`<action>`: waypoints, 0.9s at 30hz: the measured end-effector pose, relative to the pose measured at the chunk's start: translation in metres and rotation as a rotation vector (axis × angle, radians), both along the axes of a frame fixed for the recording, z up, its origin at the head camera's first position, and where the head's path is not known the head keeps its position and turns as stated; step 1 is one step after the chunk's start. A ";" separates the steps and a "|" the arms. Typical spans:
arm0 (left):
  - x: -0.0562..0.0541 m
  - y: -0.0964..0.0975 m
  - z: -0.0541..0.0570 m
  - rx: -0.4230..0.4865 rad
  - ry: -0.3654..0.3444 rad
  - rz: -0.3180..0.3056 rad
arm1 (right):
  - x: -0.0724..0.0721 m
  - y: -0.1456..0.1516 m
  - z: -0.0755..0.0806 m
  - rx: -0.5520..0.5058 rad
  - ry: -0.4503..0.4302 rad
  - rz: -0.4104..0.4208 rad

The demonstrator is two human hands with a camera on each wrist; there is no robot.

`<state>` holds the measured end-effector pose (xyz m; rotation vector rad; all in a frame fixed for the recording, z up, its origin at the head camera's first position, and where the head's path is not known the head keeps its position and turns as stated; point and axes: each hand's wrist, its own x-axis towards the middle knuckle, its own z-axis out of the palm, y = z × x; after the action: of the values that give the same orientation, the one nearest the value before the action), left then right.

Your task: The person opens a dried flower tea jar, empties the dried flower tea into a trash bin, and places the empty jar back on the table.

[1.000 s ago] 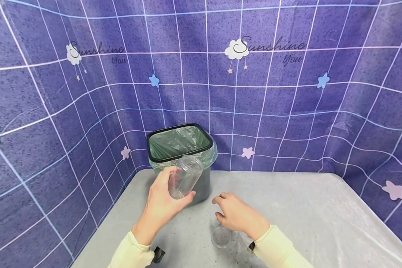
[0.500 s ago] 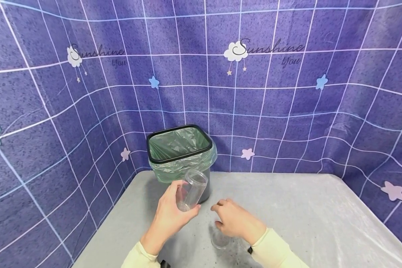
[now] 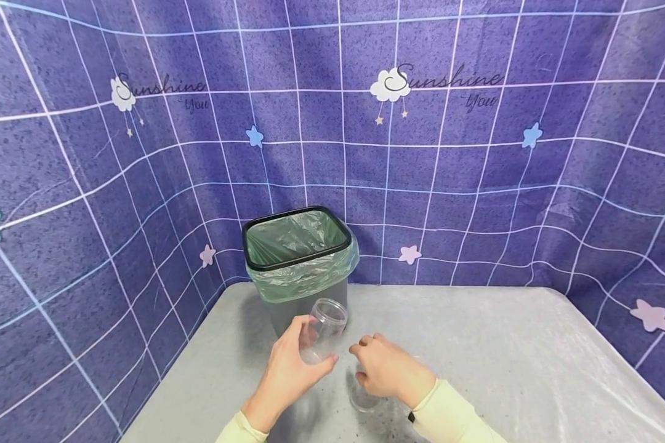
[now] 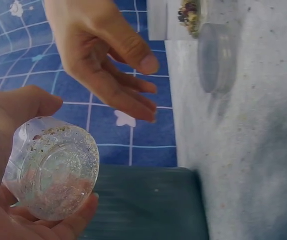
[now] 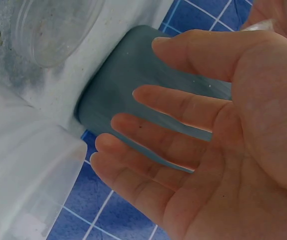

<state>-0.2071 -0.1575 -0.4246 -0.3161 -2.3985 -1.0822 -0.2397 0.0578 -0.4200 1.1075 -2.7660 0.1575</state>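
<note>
My left hand grips a clear plastic jar, tilted with its mouth up and to the right. In the left wrist view, small bits cling to the wall near the base of the jar. Beside it, my right hand hovers over the table with loosely bent fingers and nothing in them. Below that hand a round clear lid lies on the table. The right wrist view shows the fingers spread apart.
A grey bin with a black rim and green liner stands behind the left hand. Another clear container with dark reddish bits is partly visible in the left wrist view. Crumbs dot the grey tabletop. A purple patterned curtain hangs behind.
My left hand has come down and to the right with the jar, away from the bin and closer to the right hand. The right hand has shifted only slightly downward.
</note>
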 end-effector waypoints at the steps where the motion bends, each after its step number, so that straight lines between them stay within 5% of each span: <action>1: -0.001 0.000 -0.002 0.000 -0.002 0.000 | 0.000 0.000 0.000 0.004 -0.005 -0.003; 15: -0.003 -0.002 -0.027 0.026 -0.080 -0.024 | 0.003 -0.003 -0.005 0.060 -0.084 -0.043; 27: -0.005 -0.001 -0.044 -0.007 -0.153 -0.015 | 0.005 -0.002 -0.009 0.059 -0.068 -0.040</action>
<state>-0.2124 -0.1582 -0.4686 -0.2626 -2.5385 -1.1422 -0.2345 0.0556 -0.4286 1.0798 -2.8684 0.1114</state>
